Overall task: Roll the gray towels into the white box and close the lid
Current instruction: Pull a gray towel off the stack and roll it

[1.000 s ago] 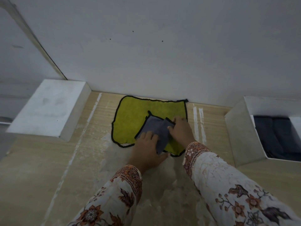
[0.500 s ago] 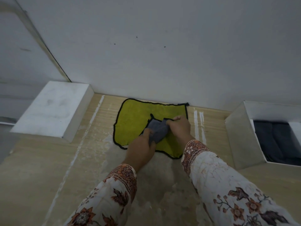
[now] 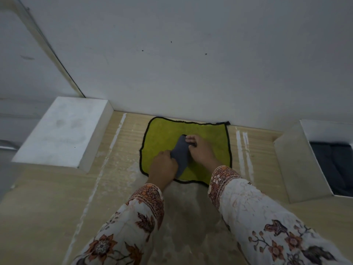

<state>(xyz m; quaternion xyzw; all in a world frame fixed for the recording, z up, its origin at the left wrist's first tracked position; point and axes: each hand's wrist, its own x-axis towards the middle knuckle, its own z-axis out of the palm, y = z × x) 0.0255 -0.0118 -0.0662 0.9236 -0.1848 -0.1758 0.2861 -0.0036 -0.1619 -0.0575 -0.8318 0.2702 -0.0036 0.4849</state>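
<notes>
Nearest you, both patterned floral sleeves [image 3: 256, 222] reached forward over the pale wooden table [image 3: 47, 207]. Your left hand [image 3: 163, 167] had its fingers curled around the near end of the small gray cloth towel [image 3: 180, 153], and your right hand [image 3: 200, 151] had its fingers hooked over the far end, so each grip held the towel. The towel was bunched into a partial roll, lying on the yellow-green microfibre cloth with black edging [image 3: 164, 131], which lay spread flat on the table against the wall.

To do this step well, you likely needed to keep even pressure from both hands so the roll stayed tight and straight, not cone-shaped. The soft cloth would probably spring loose if either grip slackened, so carrying it pinched at both ends looked safest.

Further right, the open white cardboard box [image 3: 292, 165] stood well apart from the towel, with dark rolled towels [image 3: 332, 169] already inside; how many, you could not tell. Far left, the white rectangular lid [image 3: 63, 129] lay flat on the table, not yet placed.
</notes>
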